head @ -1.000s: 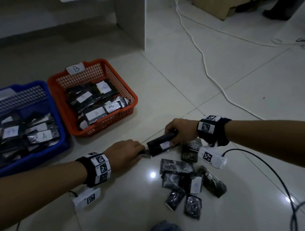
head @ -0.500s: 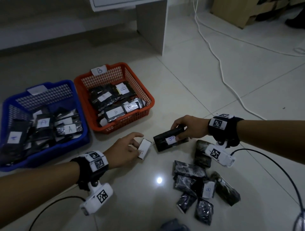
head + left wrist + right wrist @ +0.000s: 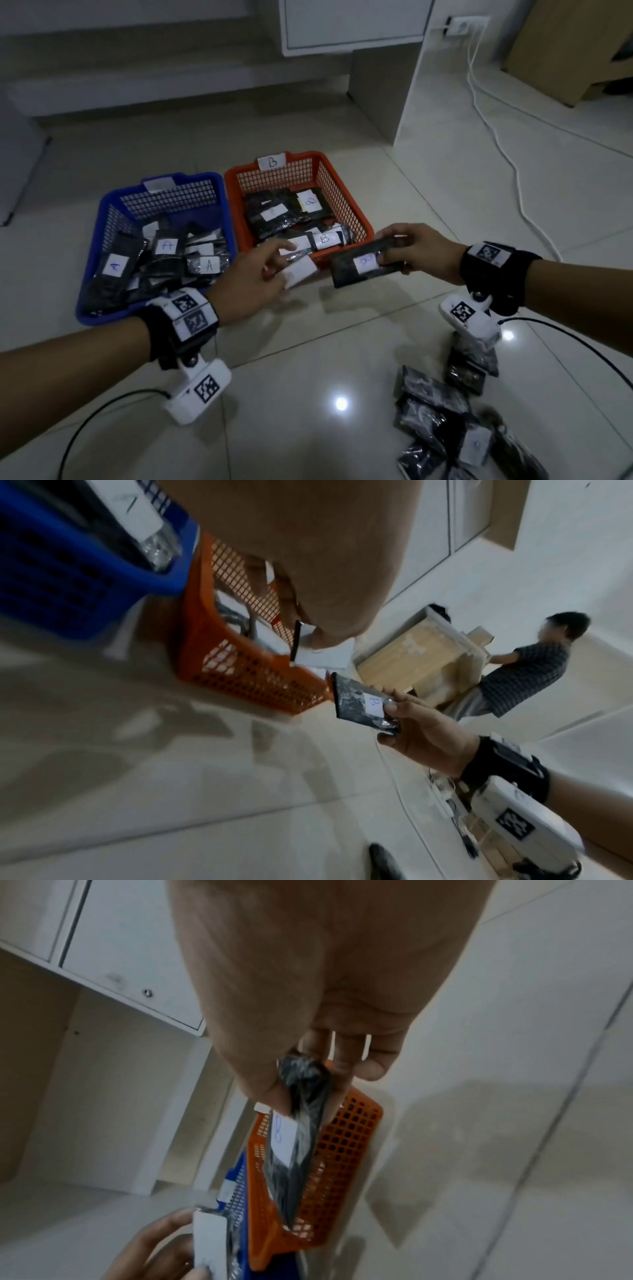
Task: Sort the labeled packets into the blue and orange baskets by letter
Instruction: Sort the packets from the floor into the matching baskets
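Left hand pinches a small packet w/ white paper label at its 2 o'clock, over the near rim of the orange mesh plastic basket; letter too blurred to read. Right hand grips a black shiny packet labelled B at its 9 o'clock, just right of that rim; "B" reads clearly only in left wrist view. Blue mesh plastic basket w/ A packets sits left of the orange; loose black packets on the floor are partly cut off at 5 o'clock.

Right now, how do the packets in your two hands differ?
The right hand pinches a dark packet with its B label facing up. The left hand's packet shows mostly white, its letter unreadable, and sits nearer the orange basket. Both are held above the floor.
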The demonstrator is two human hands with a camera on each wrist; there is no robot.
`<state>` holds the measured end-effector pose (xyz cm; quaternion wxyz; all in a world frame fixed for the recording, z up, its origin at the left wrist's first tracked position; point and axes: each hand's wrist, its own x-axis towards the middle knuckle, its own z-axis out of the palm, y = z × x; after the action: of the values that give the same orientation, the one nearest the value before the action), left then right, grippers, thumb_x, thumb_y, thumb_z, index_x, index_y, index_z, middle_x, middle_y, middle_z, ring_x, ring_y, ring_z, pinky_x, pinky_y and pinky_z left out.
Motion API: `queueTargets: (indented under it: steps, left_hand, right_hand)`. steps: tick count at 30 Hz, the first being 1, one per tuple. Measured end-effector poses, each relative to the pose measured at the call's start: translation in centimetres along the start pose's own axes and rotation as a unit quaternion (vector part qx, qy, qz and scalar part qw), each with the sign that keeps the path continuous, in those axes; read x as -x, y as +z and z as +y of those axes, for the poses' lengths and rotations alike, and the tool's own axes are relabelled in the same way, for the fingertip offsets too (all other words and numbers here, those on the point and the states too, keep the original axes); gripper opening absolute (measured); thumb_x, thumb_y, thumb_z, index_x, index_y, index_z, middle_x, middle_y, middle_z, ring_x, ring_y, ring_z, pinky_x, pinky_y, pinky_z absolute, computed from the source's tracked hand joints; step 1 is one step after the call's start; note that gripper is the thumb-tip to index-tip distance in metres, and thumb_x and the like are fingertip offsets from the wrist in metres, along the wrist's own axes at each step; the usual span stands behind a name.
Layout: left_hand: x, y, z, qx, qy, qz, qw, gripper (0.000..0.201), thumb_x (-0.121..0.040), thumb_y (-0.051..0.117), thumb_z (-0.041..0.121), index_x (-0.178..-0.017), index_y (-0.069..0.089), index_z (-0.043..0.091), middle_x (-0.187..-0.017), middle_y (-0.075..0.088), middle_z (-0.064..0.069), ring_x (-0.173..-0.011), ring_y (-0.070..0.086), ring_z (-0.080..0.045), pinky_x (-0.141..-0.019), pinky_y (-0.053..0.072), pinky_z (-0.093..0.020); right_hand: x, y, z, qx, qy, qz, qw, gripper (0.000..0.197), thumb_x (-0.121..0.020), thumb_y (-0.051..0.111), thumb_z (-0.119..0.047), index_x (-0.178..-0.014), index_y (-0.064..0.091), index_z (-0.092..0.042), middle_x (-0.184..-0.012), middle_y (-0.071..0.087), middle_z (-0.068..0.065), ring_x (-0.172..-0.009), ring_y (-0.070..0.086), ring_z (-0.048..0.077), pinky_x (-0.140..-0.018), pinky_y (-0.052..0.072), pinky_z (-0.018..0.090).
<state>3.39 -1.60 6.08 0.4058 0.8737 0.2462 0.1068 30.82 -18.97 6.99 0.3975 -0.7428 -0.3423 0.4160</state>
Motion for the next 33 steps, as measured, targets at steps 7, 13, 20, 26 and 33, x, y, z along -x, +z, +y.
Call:
queueTargets:
  steps: [7, 13, 20, 26, 33]
  left_hand:
    - [-5.7, -2.0, -0.9, -0.106, -0.072, 0.03, 0.991, 0.028, -0.096, 0.058, 0.018, -0.118, 0.052, 0.032, -0.114, 0.065, 0.005, -0.102, 0.062, -0.015, -0.091, 0.054, -0.04]
    - [-7.5, -0.1, -1.8, -0.296, -0.054, 0.006, 0.954, 0.026, -0.092, 0.051, 0.023, -0.115, 0.058, 0.034, -0.124, 0.061, 0.005, -0.115, 0.052, -0.021, -0.098, 0.034, -0.043]
    - [-7.4, 0.0, -2.7, -0.26, -0.046, 0.013, 0.964, 0.027, -0.091, 0.054, 0.024, -0.117, 0.057, 0.034, -0.122, 0.057, 0.006, -0.113, 0.048, -0.02, -0.095, 0.03, -0.042]
    - [-6.0, -0.2, -4.2, -0.237, -0.034, 0.024, 0.971, 0.024, -0.088, 0.064, 0.03, -0.112, 0.061, 0.034, -0.111, 0.056, 0.01, -0.109, 0.051, -0.014, -0.095, 0.031, -0.037]
    - [-6.1, -0.2, -3.9, -0.288, -0.016, 0.028, 0.957, 0.015, -0.088, 0.064, 0.038, -0.102, 0.063, 0.034, -0.105, 0.057, 0.009, -0.101, 0.055, -0.015, -0.092, 0.038, -0.042]
  right_hand:
    - [-4.7, 1.4, -3.0, -0.149, -0.021, 0.173, 0.973, 0.029, -0.082, 0.078, -0.006, -0.106, 0.063, -0.012, -0.102, 0.071, 0.015, -0.08, 0.069, 0.024, -0.061, 0.057, 0.029]
    - [-9.1, 2.5, -3.7, -0.006, -0.054, 0.208, 0.977, 0.034, -0.08, 0.076, -0.008, -0.109, 0.061, -0.016, -0.101, 0.07, 0.01, -0.081, 0.071, 0.022, -0.071, 0.062, 0.037]
    - [-14.3, 3.4, -5.1, 0.1, -0.028, 0.157, 0.982, 0.036, -0.071, 0.088, -0.02, -0.093, 0.06, -0.025, -0.096, 0.074, 0.004, -0.081, 0.074, 0.023, -0.072, 0.063, 0.042]
    - [-16.5, 3.8, -4.5, 0.184, 0.01, 0.152, 0.971, 0.035, -0.076, 0.085, -0.027, -0.107, 0.07, -0.024, -0.109, 0.072, 0.003, -0.091, 0.071, 0.021, -0.084, 0.061, 0.038]
    - [-12.8, 1.7, -4.3, 0.251, -0.091, 0.174, 0.948, 0.014, -0.085, 0.074, -0.026, -0.095, 0.076, -0.017, -0.091, 0.074, -0.003, -0.081, 0.07, 0.011, -0.073, 0.052, 0.023]
